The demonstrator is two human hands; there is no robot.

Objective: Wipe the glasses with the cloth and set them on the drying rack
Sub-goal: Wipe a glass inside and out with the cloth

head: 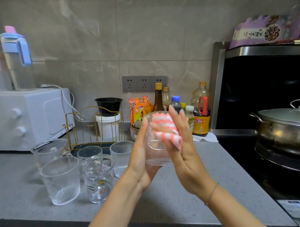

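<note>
My left hand (140, 156) grips a ribbed clear glass (155, 149) from its left side, lifted above the grey counter. My right hand (183, 143) presses a pink-and-white striped cloth (165, 130) against the glass's right side and rim, fingers straight. Several other glasses stand at the left on the counter: a large ribbed one (62, 180), a cartoon-printed one (98, 178), a ribbed one (122, 158), a small one (89, 153) and a mug with a handle (50, 151). The gold wire drying rack (93, 128) stands behind them with nothing on its pegs.
A white microwave (22, 117) sits at the back left with a blue-lidded jug on top. A white tub and black bowl (108, 103) stand behind the rack. Sauce bottles (200, 119) line the wall. A lidded steel pot (287, 128) sits on the black stove at right.
</note>
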